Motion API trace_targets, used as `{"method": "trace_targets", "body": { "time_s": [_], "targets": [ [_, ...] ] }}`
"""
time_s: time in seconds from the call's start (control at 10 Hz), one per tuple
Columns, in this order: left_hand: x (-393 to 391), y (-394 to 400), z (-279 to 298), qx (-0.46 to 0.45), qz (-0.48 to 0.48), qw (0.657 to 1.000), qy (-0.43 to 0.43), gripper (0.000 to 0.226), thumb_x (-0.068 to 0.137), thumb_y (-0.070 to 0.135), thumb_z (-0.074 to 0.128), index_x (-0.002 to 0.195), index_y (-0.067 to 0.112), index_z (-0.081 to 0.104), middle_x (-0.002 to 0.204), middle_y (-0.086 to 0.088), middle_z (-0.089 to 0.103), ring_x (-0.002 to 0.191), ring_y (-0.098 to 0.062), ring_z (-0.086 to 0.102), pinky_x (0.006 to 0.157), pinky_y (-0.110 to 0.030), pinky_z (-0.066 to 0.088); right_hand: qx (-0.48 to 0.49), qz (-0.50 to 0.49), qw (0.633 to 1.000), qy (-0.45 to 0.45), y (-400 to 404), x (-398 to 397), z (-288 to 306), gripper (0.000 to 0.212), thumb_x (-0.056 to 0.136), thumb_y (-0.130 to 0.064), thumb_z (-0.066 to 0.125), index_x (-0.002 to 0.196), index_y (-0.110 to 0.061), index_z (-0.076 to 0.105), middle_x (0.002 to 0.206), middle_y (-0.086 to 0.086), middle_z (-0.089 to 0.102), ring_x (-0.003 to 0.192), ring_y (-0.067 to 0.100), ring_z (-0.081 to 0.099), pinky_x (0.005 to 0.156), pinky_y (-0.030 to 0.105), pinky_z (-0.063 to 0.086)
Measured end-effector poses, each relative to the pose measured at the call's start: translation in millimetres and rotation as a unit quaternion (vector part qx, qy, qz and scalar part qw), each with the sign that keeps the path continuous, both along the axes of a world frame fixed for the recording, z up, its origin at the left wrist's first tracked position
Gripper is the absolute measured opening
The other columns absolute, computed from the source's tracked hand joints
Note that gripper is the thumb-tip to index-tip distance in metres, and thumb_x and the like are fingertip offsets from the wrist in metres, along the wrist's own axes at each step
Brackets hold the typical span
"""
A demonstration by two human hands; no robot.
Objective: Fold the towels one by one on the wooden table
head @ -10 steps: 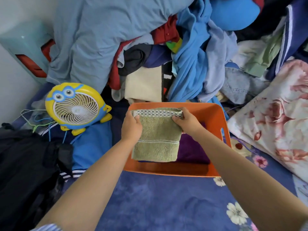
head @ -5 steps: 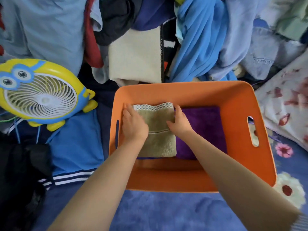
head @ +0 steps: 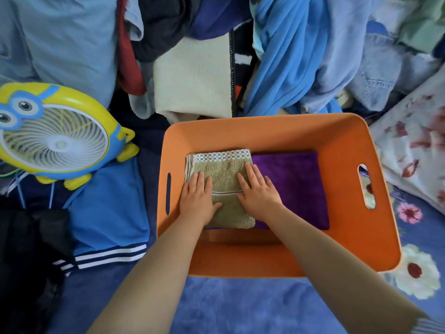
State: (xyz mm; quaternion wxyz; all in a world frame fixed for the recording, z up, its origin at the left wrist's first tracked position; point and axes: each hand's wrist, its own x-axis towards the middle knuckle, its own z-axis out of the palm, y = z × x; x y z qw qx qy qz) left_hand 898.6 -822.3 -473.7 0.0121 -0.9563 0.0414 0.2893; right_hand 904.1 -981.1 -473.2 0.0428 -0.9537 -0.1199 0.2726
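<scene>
Hands flat, fingers straight: left hand [head: 198,198] and right hand [head: 258,193] press a folded olive-green terry towel [head: 222,174] inside an orange plastic basket [head: 284,131]; folded purple towel [head: 292,184] just beside it.

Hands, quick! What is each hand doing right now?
Left hand: open, fingers straight, pressing flat on the folded green towel.
Right hand: open, also pressing flat on that towel.

My left hand [head: 198,201] and right hand [head: 258,195] cover middle of folded olive-green terry towel [head: 225,173]. Towel hides left edge of folded purple plush towel [head: 291,186]. Round yellow cartoon fan [head: 55,138] cut by left edge. Floral pillow [head: 416,145] cut by right edge.
</scene>
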Motion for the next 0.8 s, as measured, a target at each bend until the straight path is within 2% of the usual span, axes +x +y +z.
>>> {"method": "trace_targets", "body": {
  "time_s": [0.2,0.3,0.4,0.5,0.6,0.7,0.8],
  "targets": [
    [2,-14,8,0.036,-0.027,0.999,-0.001,0.074,0.096,0.042,0.035,0.146,0.008,-0.008,0.156,-0.01,-0.013,0.144,-0.024,-0.012,0.117,-0.037,-0.006,-0.013,0.02,0.999,0.026,6,-2,15,0.062,0.092,-0.022,0.034,0.146,-0.011,0.004,0.155,0.007,-0.015,0.143,0.02,-0.012,0.117,0.039,0.006],
    [-2,-15,8,0.032,-0.034,0.998,-0.043,0.069,0.095,0.034,0.041,0.146,0.006,0.004,0.156,-0.013,0.003,0.144,-0.025,0.007,0.117,-0.036,0.012,0.01,0.007,0.999,0.034,4,-2,15,0.063,0.092,-0.022,0.038,0.146,-0.013,0.007,0.156,0.005,-0.011,0.144,0.019,-0.006,0.117,0.037,0.008],
    [-4,-15,7,0.02,-0.021,0.998,-0.052,0.062,0.097,0.026,0.04,0.145,0.004,0.008,0.154,-0.014,0.011,0.14,-0.026,0.017,0.114,-0.034,0.02,0.017,0.001,0.998,0.057,2,-2,11,0.061,0.095,-0.027,0.037,0.146,-0.016,0.006,0.156,0.002,-0.012,0.144,0.018,-0.006,0.117,0.035,0.008],
    [-1,-11,1,-0.016,0.015,1.0,0.022,0.065,0.098,0.029,0.035,0.146,0.007,-0.003,0.156,-0.01,-0.005,0.145,-0.025,0.0,0.117,-0.034,0.008,0.032,-0.006,0.996,0.083,2,0,2,0.061,0.096,-0.03,0.035,0.146,-0.018,0.003,0.155,0.0,-0.016,0.144,0.019,-0.008,0.117,0.036,0.009],
    [1,-4,-6,-0.042,0.028,0.997,0.063,0.078,0.094,0.048,0.034,0.146,0.009,-0.009,0.156,-0.008,-0.014,0.145,-0.022,-0.008,0.118,-0.034,0.003,0.049,-0.002,0.993,0.112,-1,3,-1,0.061,0.097,-0.031,0.034,0.146,-0.017,0.001,0.155,0.001,-0.018,0.144,0.02,-0.009,0.117,0.037,0.008],
    [-2,-3,-12,-0.04,0.027,0.997,0.068,0.088,0.089,0.06,0.032,0.145,0.011,-0.014,0.155,-0.009,-0.018,0.144,-0.022,-0.012,0.117,-0.034,0.0,0.112,-0.019,0.983,0.141,-8,7,5,0.058,0.097,-0.027,0.035,0.146,-0.014,0.007,0.155,0.003,-0.014,0.144,0.021,-0.006,0.117,0.034,0.007],
    [-5,-3,-16,-0.046,0.014,0.997,0.062,0.083,0.09,0.06,0.029,0.144,0.02,-0.019,0.154,-0.012,-0.02,0.144,-0.025,-0.013,0.117,-0.036,0.0,0.2,-0.079,0.974,0.069,-21,14,21,0.048,0.096,-0.02,0.041,0.14,-0.008,0.031,0.155,0.01,0.015,0.142,0.021,0.019,0.111,0.022,0.014]
  ]
}}
